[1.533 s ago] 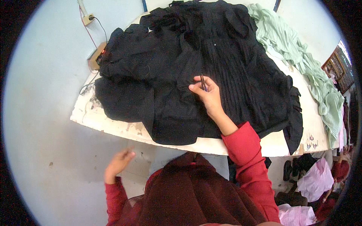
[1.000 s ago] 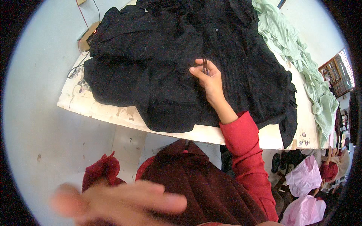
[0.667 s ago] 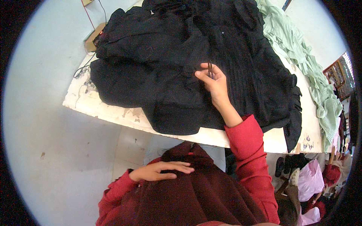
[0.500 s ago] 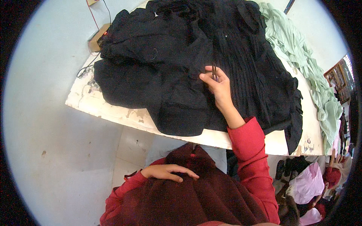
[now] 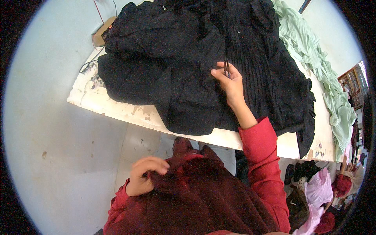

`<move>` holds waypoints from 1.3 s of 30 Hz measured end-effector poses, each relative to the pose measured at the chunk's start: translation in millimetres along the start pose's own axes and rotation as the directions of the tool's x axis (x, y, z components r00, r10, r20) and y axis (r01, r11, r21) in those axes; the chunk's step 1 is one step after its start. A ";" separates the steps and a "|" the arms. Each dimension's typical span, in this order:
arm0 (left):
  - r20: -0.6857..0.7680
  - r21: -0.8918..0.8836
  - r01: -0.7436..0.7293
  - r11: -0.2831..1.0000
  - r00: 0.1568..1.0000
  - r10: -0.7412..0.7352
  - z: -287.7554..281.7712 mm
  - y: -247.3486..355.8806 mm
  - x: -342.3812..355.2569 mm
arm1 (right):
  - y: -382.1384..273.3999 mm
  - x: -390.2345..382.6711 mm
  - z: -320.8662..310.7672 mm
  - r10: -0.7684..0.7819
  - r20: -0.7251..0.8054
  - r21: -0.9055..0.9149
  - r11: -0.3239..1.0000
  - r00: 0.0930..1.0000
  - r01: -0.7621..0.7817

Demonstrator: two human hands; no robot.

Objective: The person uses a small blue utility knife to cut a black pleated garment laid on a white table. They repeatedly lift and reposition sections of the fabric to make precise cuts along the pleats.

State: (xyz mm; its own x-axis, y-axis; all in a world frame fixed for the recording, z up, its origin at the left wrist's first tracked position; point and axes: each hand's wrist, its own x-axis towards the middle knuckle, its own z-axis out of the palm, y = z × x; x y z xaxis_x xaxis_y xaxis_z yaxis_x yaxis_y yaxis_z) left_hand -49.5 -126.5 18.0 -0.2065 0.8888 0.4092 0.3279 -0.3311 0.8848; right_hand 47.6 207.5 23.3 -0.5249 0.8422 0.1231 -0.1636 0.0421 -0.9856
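Note:
A large black garment (image 5: 137,78) is spread in loose folds, with a pleated part on its right side. Over the pleats my right hand (image 5: 234,91) is closed round small dark thread snips (image 5: 226,66), whose two thin blades point away from me. My left hand (image 5: 141,177), slightly smeared by motion, is down at my lap. Its fingers curl over a fold of the dark maroon cloth (image 5: 203,192) that drapes my front.
The pale, stained table (image 5: 117,111) has its near edge just in front of me. Light green fabric (image 5: 309,58) runs along its right side. A small box with wires (image 5: 102,33) stands at the far left corner. Pink cloth (image 5: 318,188) and another person (image 5: 342,184) show at the lower right.
My left hand has gone from lying with fingers stretched over the maroon cloth to curling round a fold, lifting it leftward. My right hand has shifted slightly away and right with the snips.

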 end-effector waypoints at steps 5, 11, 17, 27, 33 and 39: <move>-0.163 -0.955 -0.148 0.257 0.986 -0.036 23.3 49.0 8.0 | 3.7 2.5 3.1 -0.014 0.017 -0.012 1.000 1.000 0.014; -0.035 -0.974 -0.029 0.226 0.999 -0.023 10.7 94.8 24.2 | 4.1 1.3 0.2 -0.011 0.020 0.060 0.998 1.000 0.010; -0.082 -0.978 -0.089 0.188 0.996 0.047 16.1 110.3 4.3 | 3.1 2.7 0.1 -0.018 0.021 0.031 0.999 1.000 0.018; 0.048 -0.972 0.013 0.234 0.988 0.144 28.1 111.9 26.6 | 4.2 1.6 0.4 -0.027 0.022 0.074 0.997 0.999 0.025; 0.201 -0.925 0.106 0.364 0.951 0.236 35.3 115.8 57.9 | 6.8 4.7 2.6 -0.032 0.043 0.039 0.999 0.999 0.030; 0.337 -0.891 0.154 0.427 0.856 0.393 59.7 122.0 96.6 | -0.4 2.7 1.3 -0.028 0.002 -0.063 0.998 1.000 0.028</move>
State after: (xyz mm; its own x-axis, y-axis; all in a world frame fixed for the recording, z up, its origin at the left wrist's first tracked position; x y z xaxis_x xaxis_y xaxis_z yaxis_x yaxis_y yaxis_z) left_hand 25.6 -62.1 152.2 0.2624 0.7372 0.6227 -0.7133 -0.2864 0.6397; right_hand 45.2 209.0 24.2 -0.5220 0.8395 0.1506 -0.1248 0.0995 -0.9872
